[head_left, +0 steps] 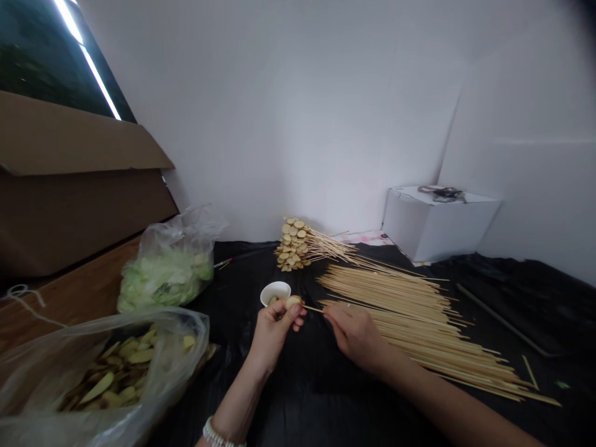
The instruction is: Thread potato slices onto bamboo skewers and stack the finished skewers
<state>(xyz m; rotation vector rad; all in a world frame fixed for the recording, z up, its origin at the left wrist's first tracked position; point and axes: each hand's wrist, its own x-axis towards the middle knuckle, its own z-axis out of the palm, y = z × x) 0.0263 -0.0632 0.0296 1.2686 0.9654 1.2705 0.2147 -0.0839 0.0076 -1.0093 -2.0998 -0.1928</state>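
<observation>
My left hand (274,329) is closed around a pale round food slice (293,302), pinched between thumb and fingers. My right hand (354,332) pinches a thin bamboo skewer (313,308) whose tip points at the slice and touches it. A small white cup (275,292) stands just beyond my left hand. Further back lies a stack of filled skewers (294,244) with several slices threaded on them.
A wide pile of bare bamboo skewers (419,323) covers the black sheet to the right. A clear bag of sliced pieces (116,372) lies at near left, a bag of green leaves (165,270) behind it. Cardboard box (69,186) at left, white box (437,223) at back right.
</observation>
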